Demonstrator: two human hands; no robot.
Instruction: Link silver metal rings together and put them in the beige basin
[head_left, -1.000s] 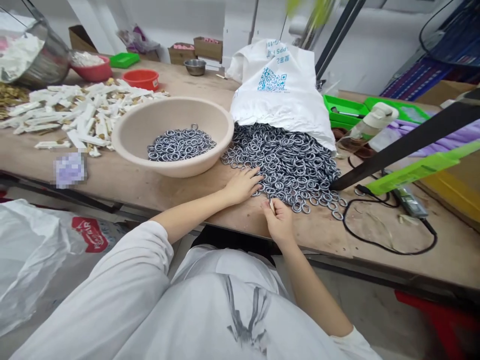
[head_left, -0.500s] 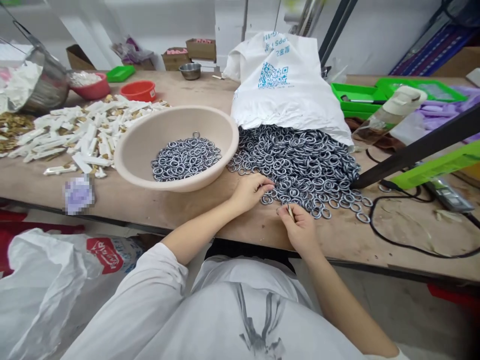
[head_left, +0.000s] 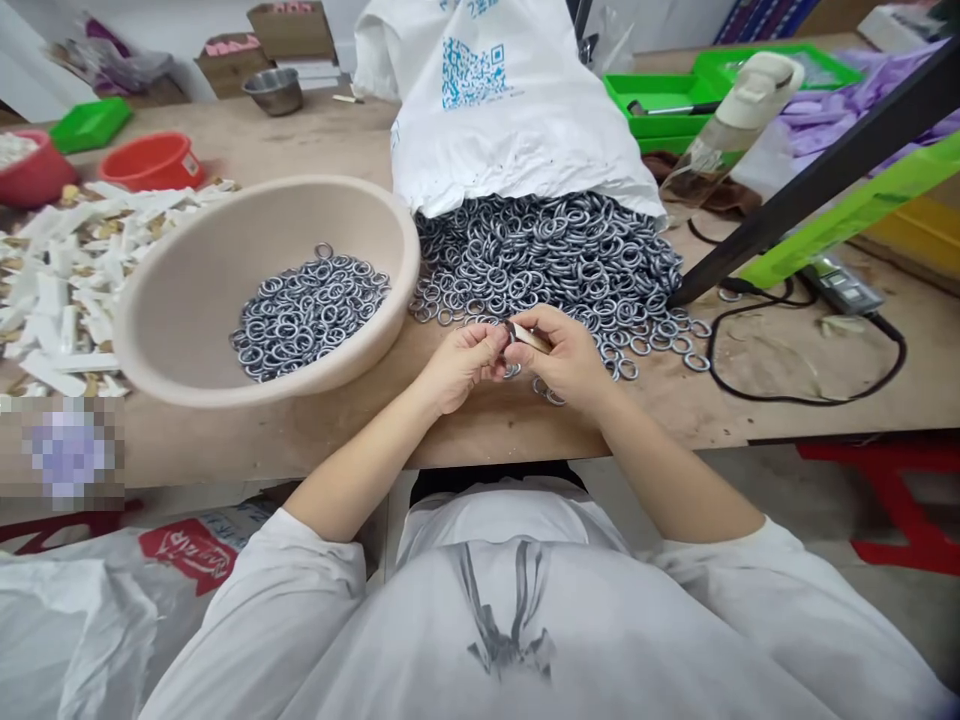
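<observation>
My left hand (head_left: 466,368) pinches a dark grey ring (head_left: 510,331) between thumb and fingers; the ring is mostly hidden. My right hand (head_left: 571,362) is closed around a small pale, flat, stick-like tool (head_left: 529,338), whose tip meets the ring. Both hands are together just above the table's front part. Behind them spreads a heap of grey rings (head_left: 551,245), coming out of the mouth of a white sack (head_left: 517,150). To the left stands a large beige basin (head_left: 150,300) with many similar rings (head_left: 315,310) inside.
White strip-like pieces (head_left: 64,290) lie at the left, near a red bowl (head_left: 150,162). At the right, a dark post (head_left: 795,185), a clear bottle (head_left: 709,150), green trays (head_left: 660,95) and a black cable (head_left: 795,400) take up the table (head_left: 525,430).
My hands have come together, with the tool now against a ring in my left hand. The camera view has shifted, so the basin and heap appear further left and higher.
</observation>
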